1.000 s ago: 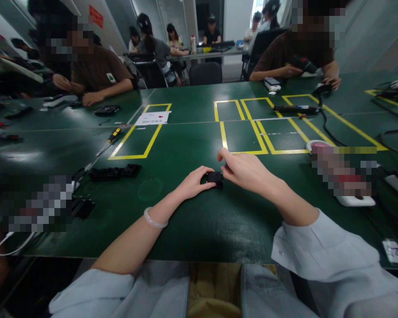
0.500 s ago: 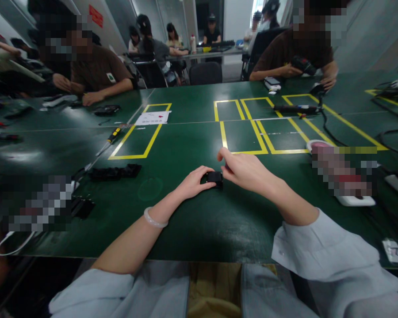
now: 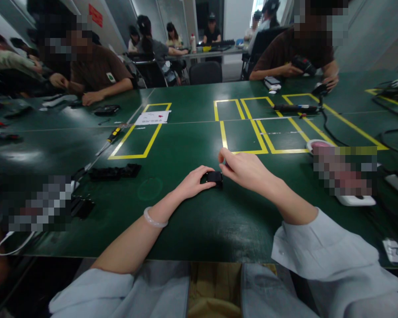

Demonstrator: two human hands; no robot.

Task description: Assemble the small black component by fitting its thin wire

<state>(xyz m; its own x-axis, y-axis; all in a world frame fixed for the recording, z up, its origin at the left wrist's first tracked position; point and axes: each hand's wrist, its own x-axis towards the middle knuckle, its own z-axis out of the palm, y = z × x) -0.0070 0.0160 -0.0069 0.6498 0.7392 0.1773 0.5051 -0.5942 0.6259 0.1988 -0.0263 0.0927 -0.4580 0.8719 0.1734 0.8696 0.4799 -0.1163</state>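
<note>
Grasping a small black block (image 3: 214,178) on the green table (image 3: 192,229)

A dark strip (image 3: 114,172) lay off to the left. My left hand (image 3: 197,181) clasped the block between thumb and fingers. Just beside its right end, my right hand (image 3: 240,168) had its fingers curled; I couldn't tell whether they held anything. A white-edged object (image 3: 354,201) lay farther right.

The green table (image 3: 185,221) is showing rectangular outlines in yellow tape (image 3: 128,157), and a white sheet (image 3: 152,117) is bearing dark print and a red mark. The screwdriver handle (image 3: 114,134) is mixing yellow with black, while the small block (image 3: 214,177) is looking plain black. Pale blue sleeves (image 3: 331,247) are framing a tan garment (image 3: 215,287).
</note>
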